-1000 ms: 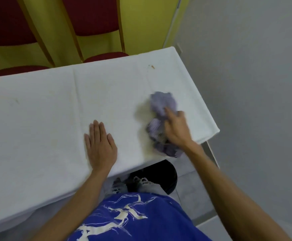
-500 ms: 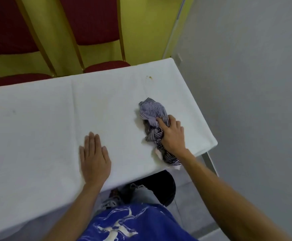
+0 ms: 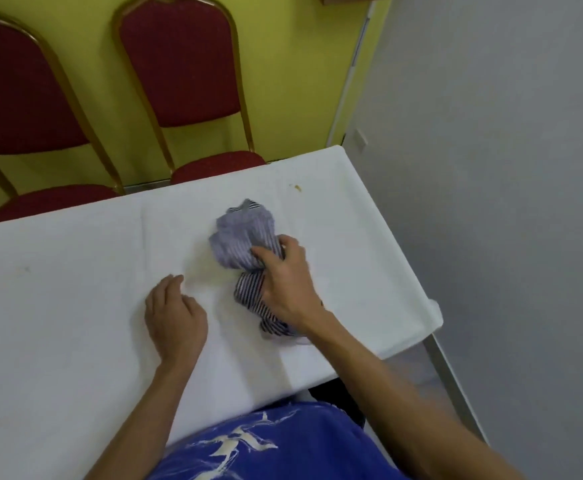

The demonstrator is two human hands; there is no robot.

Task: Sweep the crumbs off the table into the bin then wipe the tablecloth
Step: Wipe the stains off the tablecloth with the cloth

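A white tablecloth (image 3: 75,289) covers the table in front of me. My right hand (image 3: 285,282) grips a crumpled blue-and-white striped rag (image 3: 245,237) and presses it onto the cloth right of centre. My left hand (image 3: 174,315) rests on the cloth just left of the rag, fingers curled under, holding nothing. A small yellow-brown crumb or stain (image 3: 296,187) lies near the far right corner. A dark bin (image 3: 338,398) shows only as a sliver under the table's near edge, by my blue shirt.
Two red chairs with gold frames (image 3: 179,71) stand behind the table against a yellow wall. A grey wall (image 3: 491,168) runs close along the table's right end. A faint mark (image 3: 26,270) sits on the cloth at the left.
My right hand has slid the rag left and farther from me across the cloth. My left hand's fingers went from flat to curled. The view tilted up, so the bin is mostly hidden.
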